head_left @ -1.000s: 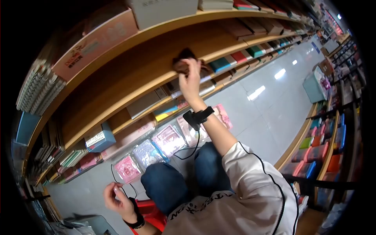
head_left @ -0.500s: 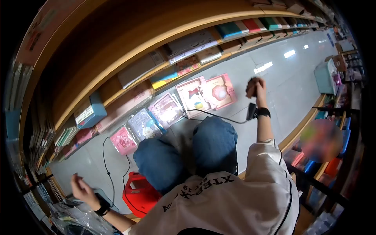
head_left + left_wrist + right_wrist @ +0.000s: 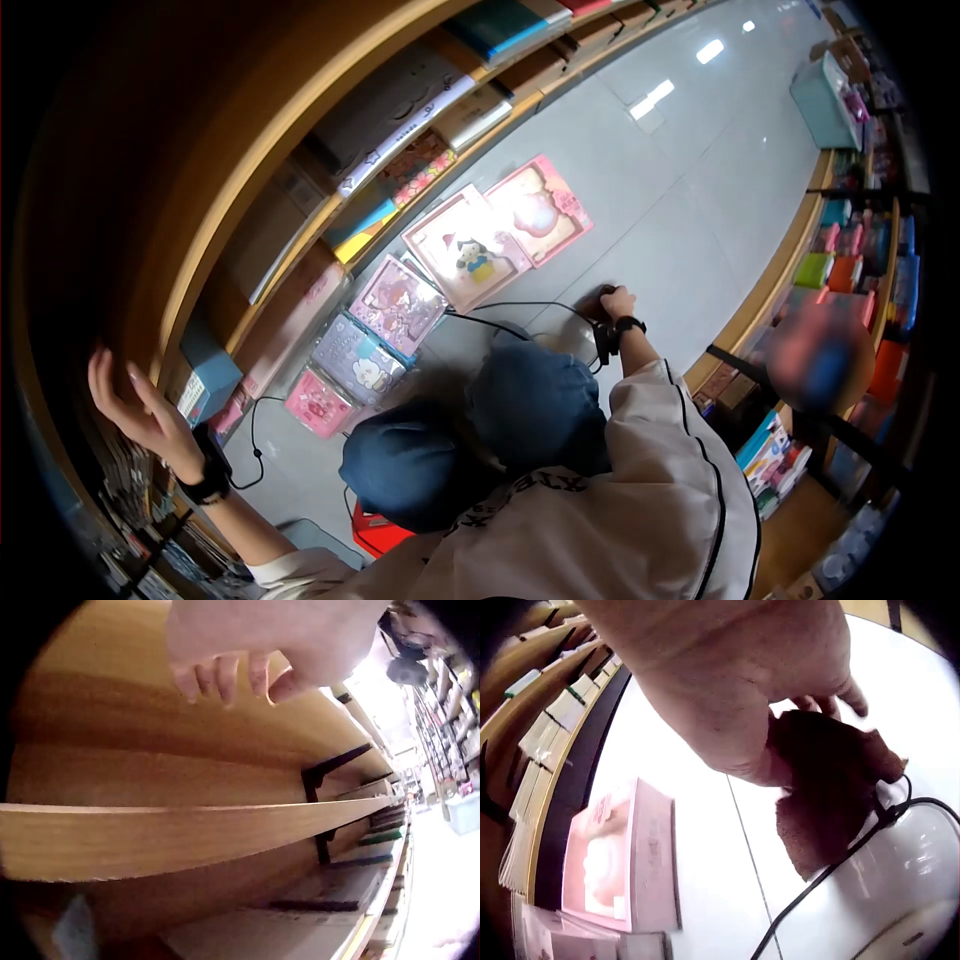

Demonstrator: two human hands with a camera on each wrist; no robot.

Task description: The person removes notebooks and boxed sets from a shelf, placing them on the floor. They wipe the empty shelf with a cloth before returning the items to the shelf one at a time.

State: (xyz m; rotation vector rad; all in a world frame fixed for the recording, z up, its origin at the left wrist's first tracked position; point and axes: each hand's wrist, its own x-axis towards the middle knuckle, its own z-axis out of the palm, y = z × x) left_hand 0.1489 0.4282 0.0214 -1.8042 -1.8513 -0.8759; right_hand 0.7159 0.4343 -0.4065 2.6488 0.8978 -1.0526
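Note:
My right hand [image 3: 622, 304] grips a crumpled dark brown cloth [image 3: 821, 776], low over the floor beside my right knee. In the right wrist view the cloth hangs below the fingers, next to a white, shiny, round-edged vessel [image 3: 900, 862] with a black cable running across in front. My left hand [image 3: 150, 420] is raised at the far left by the shelving, its fingers loosely extended and holding nothing. The left wrist view has that hand above a bare wooden shelf board [image 3: 187, 832], the fingers bent a little downward.
Pink boxed toys [image 3: 540, 210] and packaged pink and blue items [image 3: 365, 358] lie in a row on the tiled floor along the shelf. A red stool [image 3: 375, 530] shows under me. At the right stand a rack of colourful goods [image 3: 845, 270] and a pale teal bin [image 3: 825, 105].
My right hand has carried the brown cloth off the shelf, out over the floor and down near the knee. The left hand has risen from low beside me to the shelving at left.

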